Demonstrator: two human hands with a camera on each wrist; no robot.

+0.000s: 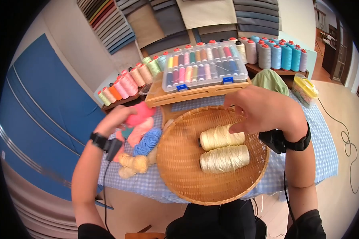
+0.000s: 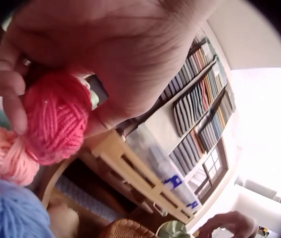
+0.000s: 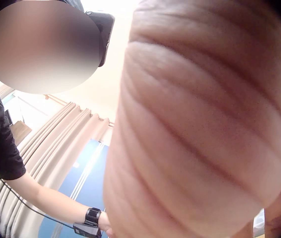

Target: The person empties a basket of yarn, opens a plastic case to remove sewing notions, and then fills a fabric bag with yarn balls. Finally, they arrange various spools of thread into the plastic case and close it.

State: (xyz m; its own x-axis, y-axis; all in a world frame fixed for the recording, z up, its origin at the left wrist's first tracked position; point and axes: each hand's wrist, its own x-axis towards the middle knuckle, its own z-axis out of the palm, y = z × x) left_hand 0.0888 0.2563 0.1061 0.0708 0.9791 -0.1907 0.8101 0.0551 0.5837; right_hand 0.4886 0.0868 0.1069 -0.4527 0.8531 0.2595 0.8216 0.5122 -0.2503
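Observation:
My left hand [image 1: 121, 116] is at the table's left side, by the wooden rack, and grips a pink-red yarn ball [image 1: 141, 112]. In the left wrist view its fingers [image 2: 9, 94] curl round that ball [image 2: 56, 124]. My right hand [image 1: 243, 113] hovers over a round woven basket [image 1: 179, 167] with its fingers loosely curled and nothing in them. Its thumb is at the upper of two cream thread spools [image 1: 219, 138], and the second spool [image 1: 224, 158] lies just below. The right wrist view is filled by skin.
Salmon, blue [image 1: 147, 141] and tan [image 1: 133, 163] yarn balls lie left of the basket on a blue checked cloth [image 1: 307, 159]. Behind stand a clear box of coloured spools [image 1: 205, 65] on a wooden rack [image 1: 195, 94], rows of thread cones [image 1: 123, 83], and a yellow-lidded tub [image 1: 305, 89].

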